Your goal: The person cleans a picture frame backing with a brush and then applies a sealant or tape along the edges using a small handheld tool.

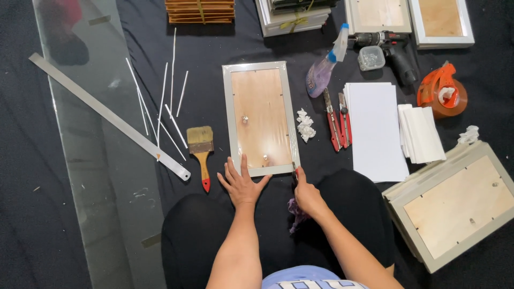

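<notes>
The long grey picture frame with a wooden back lies face down mid-cloth, stretching straight away from the person; the flat, open left hand presses its near edge, and the right hand, closed around a small tool, touches its near right corner.

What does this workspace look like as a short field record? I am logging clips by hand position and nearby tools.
Left hand: left hand flat on the near edge of the picture frame
Right hand: right hand at the frame's near right corner, gripping a small tool, too hidden to identify
Frame: lying back side up, wooden panel showing
Left of frame: paintbrush, metal ruler
Right of frame: spray bottle, white sheets, tape dispenser
</notes>
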